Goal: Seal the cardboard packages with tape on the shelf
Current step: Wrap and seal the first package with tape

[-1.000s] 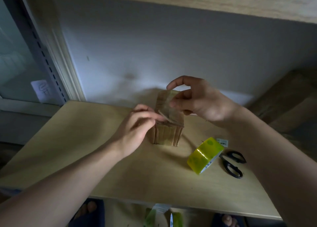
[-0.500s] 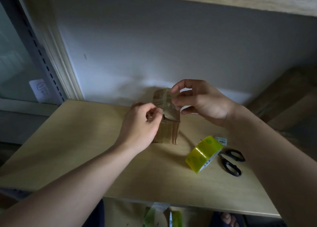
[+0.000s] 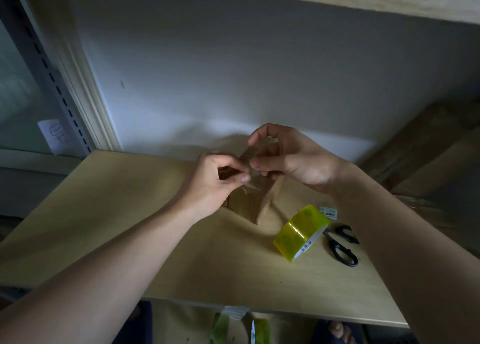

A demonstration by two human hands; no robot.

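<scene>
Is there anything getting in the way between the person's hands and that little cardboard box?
Nothing visible. Both the left hand and the right hand are already on the box. The tape roll and scissors lie off to the right.

Black scissors (image 3: 342, 245) on shelf; paper note (image 3: 55, 135) on glass.

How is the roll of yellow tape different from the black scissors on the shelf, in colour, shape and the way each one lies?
The tape roll is bright yellow-green and glossy; the scissors are black and dull. The tape roll is a thick ring standing on its edge, while the scissors lie flat with their handles toward the near edge. The tape roll lies closer to the cardboard package than the scissors. Both rest untouched on the wooden shelf, side by side.
</scene>
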